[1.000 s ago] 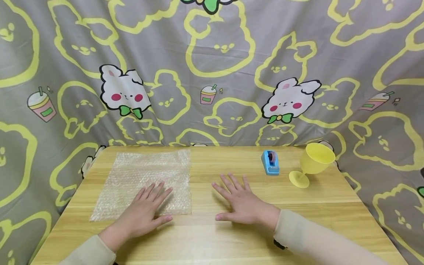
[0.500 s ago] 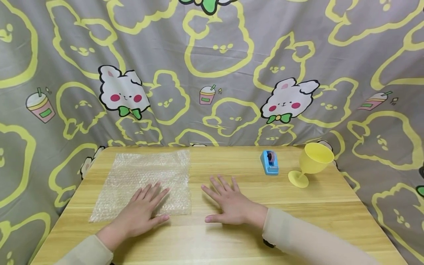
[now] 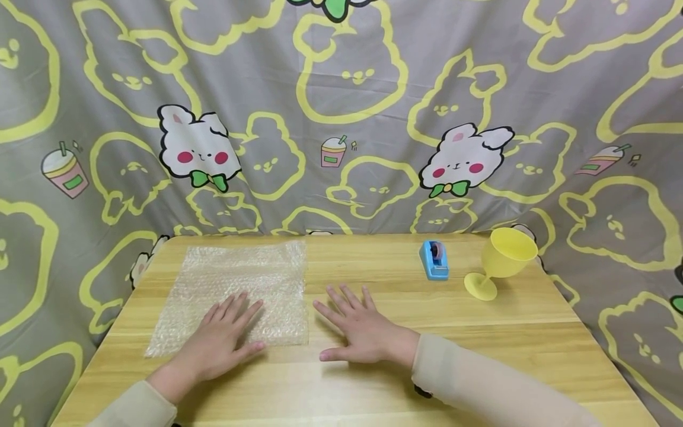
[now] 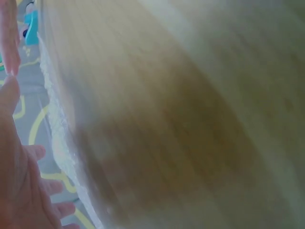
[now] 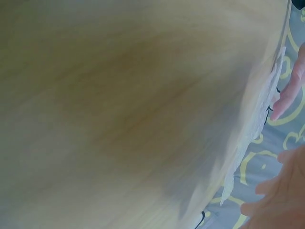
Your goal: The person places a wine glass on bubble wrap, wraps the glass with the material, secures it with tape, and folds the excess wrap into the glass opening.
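Note:
A sheet of clear bubble wrap (image 3: 240, 267) lies flat on the left half of the wooden table. Over its lower right part is my left hand (image 3: 213, 350), fingers straight and spread, palm down, holding nothing. To the right of the sheet, my right hand (image 3: 360, 332) is above bare wood with its fingers spread and nothing in them. A blue tape dispenser (image 3: 435, 261) with a small roll stands at the back right. Beside it, a yellow plastic goblet (image 3: 506, 254) stands upright on its round foot. The left wrist view shows my left hand (image 4: 24, 186) above the tabletop.
The light wooden table (image 3: 480, 350) runs back to a grey curtain (image 3: 277, 77) with yellow outlines and rabbit faces. That curtain also hangs along both sides. In the right wrist view, the bubble wrap's edge (image 5: 248, 129) shows beyond the tabletop's wood.
My right hand has drifted left toward the bubble wrap. My left hand has shifted slightly left. The sheet, tape dispenser and goblet stay in place.

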`<state>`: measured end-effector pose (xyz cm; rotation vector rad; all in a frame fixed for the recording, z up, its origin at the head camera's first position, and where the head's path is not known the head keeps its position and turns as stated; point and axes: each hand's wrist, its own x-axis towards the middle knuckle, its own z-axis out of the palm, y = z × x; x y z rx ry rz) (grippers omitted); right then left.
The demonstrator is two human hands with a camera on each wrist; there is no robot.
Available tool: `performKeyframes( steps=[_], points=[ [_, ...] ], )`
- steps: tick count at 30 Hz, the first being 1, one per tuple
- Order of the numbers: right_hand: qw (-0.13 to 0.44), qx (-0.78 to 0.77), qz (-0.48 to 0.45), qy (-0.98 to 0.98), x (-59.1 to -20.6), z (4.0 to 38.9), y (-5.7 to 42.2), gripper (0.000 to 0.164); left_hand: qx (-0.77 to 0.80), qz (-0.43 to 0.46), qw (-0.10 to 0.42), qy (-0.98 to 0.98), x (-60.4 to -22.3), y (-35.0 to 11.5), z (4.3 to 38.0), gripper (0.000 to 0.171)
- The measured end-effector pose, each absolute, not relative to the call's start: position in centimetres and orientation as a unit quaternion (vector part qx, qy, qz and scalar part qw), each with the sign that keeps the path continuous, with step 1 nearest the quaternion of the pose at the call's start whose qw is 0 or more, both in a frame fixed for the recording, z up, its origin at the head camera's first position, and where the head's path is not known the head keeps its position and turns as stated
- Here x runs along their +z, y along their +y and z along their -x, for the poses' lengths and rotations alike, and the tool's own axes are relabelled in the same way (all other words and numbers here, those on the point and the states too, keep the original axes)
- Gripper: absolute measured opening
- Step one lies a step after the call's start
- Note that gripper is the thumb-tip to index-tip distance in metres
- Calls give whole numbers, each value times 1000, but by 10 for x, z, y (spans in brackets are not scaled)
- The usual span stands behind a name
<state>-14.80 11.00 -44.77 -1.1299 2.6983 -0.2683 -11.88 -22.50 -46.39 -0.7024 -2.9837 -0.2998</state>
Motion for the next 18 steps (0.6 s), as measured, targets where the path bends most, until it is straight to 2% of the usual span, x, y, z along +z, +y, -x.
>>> performKeyframes(
  steps=[18],
  points=[
    [98,-76,408,904,-453,145,89,94,-100,196,28,-975,-462,-240,119,80]
  ],
)
